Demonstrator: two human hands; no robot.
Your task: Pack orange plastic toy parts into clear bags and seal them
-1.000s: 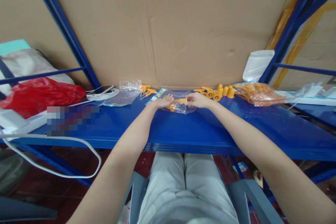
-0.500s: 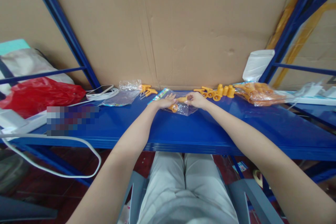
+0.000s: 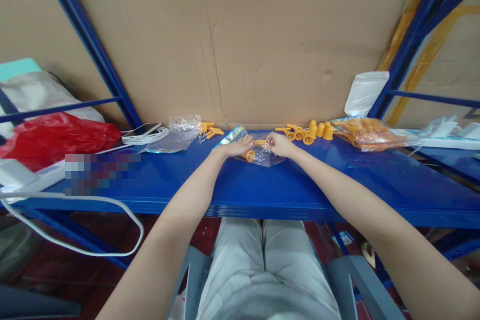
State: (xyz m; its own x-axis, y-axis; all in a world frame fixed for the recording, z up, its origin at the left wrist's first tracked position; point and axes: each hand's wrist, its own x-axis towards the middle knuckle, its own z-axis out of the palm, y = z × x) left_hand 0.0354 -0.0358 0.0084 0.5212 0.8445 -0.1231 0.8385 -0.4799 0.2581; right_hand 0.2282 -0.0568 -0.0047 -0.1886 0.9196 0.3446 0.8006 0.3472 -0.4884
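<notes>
A clear plastic bag (image 3: 268,160) with a colourful header card (image 3: 234,135) lies flat on the blue shelf, header to the left. Inside or on it are orange plastic pieces: a cup-shaped one (image 3: 250,155) and a longer one (image 3: 260,143) beside it. My left hand (image 3: 239,146) rests on the bag's header side with fingers stretched out. At the right end of the bag, my right hand (image 3: 281,145) is closed in a pinch, close to the longer orange piece. Whether its fingertips hold that piece or the film is hidden.
Loose orange cups and handles (image 3: 308,132) stand to the right, beside a filled bag of orange parts (image 3: 369,132). Left are orange clips with chains (image 3: 213,132), an empty-looking bag (image 3: 174,140), a coiled white cable (image 3: 150,135) and a red plastic bag (image 3: 62,137). Cardboard (image 3: 262,45) walls the back.
My right hand has shifted slightly and its fingers have curled more at the bag's end. My left hand stays on the bag, with its fingers a little closer together.
</notes>
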